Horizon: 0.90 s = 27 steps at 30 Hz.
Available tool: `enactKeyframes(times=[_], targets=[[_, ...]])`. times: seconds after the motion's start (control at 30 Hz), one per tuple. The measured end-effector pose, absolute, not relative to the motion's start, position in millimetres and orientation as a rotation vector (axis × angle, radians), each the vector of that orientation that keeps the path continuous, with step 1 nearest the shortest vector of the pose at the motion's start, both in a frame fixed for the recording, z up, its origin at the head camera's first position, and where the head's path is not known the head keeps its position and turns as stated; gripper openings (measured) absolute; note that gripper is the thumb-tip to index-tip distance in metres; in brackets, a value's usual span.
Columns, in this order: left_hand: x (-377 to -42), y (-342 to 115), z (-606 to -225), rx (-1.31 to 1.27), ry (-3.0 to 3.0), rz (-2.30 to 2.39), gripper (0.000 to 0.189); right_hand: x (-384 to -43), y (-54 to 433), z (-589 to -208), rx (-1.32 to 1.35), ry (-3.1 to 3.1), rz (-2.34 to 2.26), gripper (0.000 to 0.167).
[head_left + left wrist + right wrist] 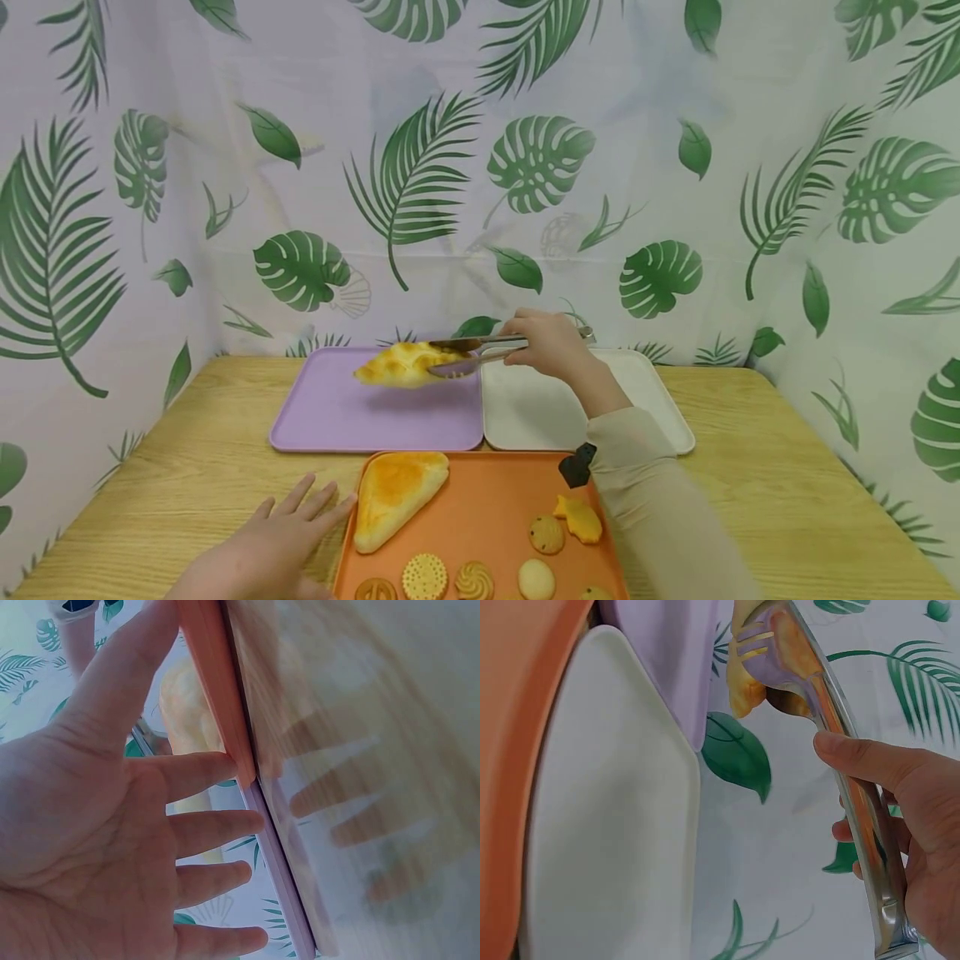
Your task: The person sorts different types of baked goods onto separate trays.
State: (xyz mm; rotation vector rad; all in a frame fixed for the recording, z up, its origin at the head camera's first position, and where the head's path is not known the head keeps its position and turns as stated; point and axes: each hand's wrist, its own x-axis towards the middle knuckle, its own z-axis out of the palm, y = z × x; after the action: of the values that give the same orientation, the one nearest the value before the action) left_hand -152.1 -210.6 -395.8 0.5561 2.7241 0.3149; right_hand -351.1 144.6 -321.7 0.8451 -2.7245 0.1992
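My right hand grips a pair of metal tongs, thumb on one arm and fingers round the other. Between the tong ends sits a golden-brown bread roll, held above the purple tray. My left hand is spread at the left edge of the orange tray, with fingertips right at its rim. In the left wrist view, its palm faces the camera and the fingers are straight. Near those fingers, a triangular bread lies in the orange tray's far left corner.
A white tray stands right of the purple one, under my right forearm. In the orange tray lie a round cracker, a swirl cookie, a fish-shaped biscuit and several other cookies. Leaf-patterned cloth hangs behind the wooden table.
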Motion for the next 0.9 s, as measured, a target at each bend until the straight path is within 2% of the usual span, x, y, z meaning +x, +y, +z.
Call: enactKeyframes(times=[0.53, 0.9], targets=[[-150, -207, -391, 0.557, 2.717, 0.35, 0.098, -376, 130, -344, 0.646, -2.935, 0.149, 0.04], [-153, -209, -393, 0.527, 2.711, 0.34, 0.1, -385, 125, -357, 0.621, -2.973, 0.173, 0.046]])
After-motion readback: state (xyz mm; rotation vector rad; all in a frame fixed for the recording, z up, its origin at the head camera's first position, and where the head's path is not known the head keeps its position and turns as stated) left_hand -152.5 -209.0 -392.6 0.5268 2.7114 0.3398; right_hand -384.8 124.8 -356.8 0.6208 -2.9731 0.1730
